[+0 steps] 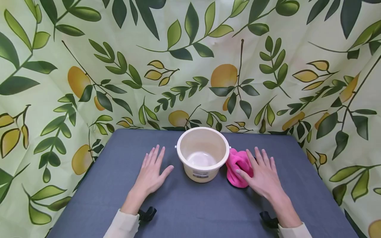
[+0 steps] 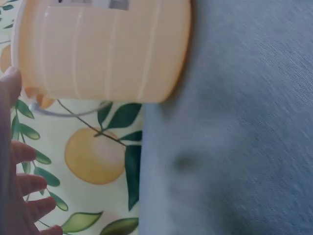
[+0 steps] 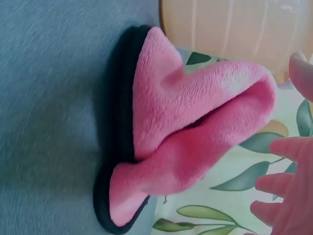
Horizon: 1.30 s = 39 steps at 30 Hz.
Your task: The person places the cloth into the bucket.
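A small cream plastic bucket (image 1: 201, 172) stands upright on the table, its inside bare to view and a printed label on its front. Its thin wire-like handle (image 2: 68, 113) hangs at the back in the left wrist view. Right of the bucket lies a crumpled, fleecy pink cloth (image 3: 171, 112) with thick black edging. To the bucket's left, my left hand (image 1: 150, 173) hovers palm down with fingers spread, holding nothing. My right hand (image 1: 263, 175) is spread the same way beside the cloth, its thumb overlapping the cloth in the head view; it grips nothing.
A dark grey cloth covers the table (image 1: 196, 211). Behind it and at both sides hangs a pale curtain (image 1: 125, 29) printed with leaves and yellow fruit. Black straps (image 1: 148, 214) sit at both wrists, near the white sleeves (image 1: 123, 224).
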Each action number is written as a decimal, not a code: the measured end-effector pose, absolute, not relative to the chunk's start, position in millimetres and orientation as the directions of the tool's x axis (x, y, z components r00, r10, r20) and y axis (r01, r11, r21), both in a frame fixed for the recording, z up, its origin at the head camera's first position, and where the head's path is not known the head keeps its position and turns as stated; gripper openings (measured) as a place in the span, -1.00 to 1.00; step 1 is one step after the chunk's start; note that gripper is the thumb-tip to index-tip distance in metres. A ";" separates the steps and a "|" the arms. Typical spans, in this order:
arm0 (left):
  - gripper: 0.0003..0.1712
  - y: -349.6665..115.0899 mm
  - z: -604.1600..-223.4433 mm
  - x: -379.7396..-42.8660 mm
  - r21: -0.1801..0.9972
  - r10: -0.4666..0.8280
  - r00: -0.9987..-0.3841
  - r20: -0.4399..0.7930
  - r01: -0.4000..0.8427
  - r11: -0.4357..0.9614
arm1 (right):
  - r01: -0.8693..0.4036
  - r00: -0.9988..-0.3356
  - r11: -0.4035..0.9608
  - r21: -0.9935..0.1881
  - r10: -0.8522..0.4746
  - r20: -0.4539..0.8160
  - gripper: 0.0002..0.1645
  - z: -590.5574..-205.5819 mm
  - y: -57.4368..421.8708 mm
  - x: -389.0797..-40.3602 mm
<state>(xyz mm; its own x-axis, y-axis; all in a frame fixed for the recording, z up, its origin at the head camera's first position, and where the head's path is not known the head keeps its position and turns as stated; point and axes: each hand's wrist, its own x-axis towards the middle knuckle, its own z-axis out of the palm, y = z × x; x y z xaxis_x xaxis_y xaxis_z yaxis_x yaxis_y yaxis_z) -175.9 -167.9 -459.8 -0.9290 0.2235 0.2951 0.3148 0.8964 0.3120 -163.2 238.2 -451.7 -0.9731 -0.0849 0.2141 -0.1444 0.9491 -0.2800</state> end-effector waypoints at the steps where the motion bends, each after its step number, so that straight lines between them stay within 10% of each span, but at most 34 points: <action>1: -0.07 -166.8 -458.4 -176.5 0.333 0.222 -0.926 0.306 0.323 0.886 | -0.149 -0.973 0.944 -0.293 -0.087 0.212 0.12 -451.2 236.7 -164.0; 18: -0.30 -127.8 -430.6 -194.6 0.710 0.177 -0.910 0.375 0.405 0.577 | -0.183 -0.962 0.856 -0.483 -0.055 0.267 -0.05 -454.0 218.8 -177.6; 39: -0.16 -105.2 -438.2 -216.3 0.805 0.165 -0.923 0.348 0.384 0.452 | -0.212 -0.941 0.650 -0.730 0.065 0.332 -0.56 -471.4 212.9 -189.4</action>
<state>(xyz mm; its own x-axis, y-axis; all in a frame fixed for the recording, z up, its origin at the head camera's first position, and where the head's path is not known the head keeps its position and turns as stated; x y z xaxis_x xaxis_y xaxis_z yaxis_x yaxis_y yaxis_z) -216.3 -105.2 -438.2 -0.9230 0.1648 0.3478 0.3841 0.4523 0.8049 -189.4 212.9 -471.4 -0.9410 0.0650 0.3320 -0.2125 0.6501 -0.7295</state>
